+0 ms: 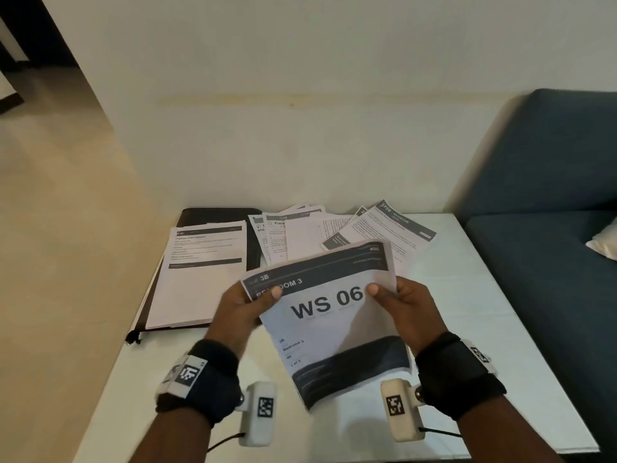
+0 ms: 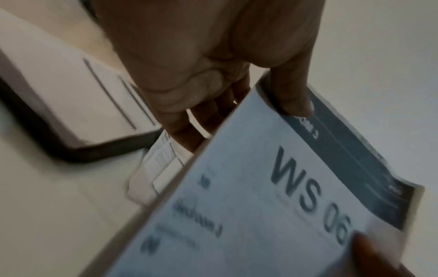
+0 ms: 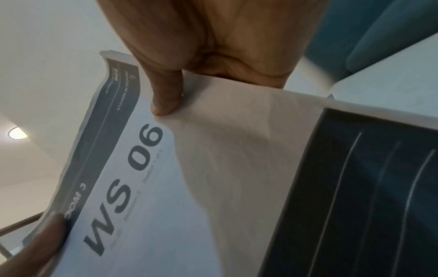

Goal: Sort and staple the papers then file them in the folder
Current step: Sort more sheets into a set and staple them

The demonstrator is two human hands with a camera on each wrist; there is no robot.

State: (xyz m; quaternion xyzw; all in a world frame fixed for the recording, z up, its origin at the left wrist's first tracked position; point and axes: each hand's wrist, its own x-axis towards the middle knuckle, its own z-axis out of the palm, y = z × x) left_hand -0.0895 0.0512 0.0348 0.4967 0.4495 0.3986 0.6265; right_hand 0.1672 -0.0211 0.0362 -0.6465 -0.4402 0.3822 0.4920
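Observation:
I hold a small stack of sheets, its top page printed "WS 06" (image 1: 329,315) (image 2: 296,196) (image 3: 147,178), tilted above the white table (image 1: 467,312). My left hand (image 1: 242,304) pinches its upper left corner, thumb on the dark header, fingers behind. My right hand (image 1: 399,304) pinches the upper right edge, thumb (image 3: 166,97) on the page. A black folder (image 1: 200,217) (image 2: 47,136) lies open at the back left with a printed sheet (image 1: 203,269) on it. Loose papers (image 1: 334,232) are fanned out behind the held stack. No stapler shows.
A wall runs right behind the table. A dark blue sofa (image 1: 551,195) with a white cushion (image 1: 606,243) stands close on the right. Beige floor (image 1: 66,212) lies to the left of the table.

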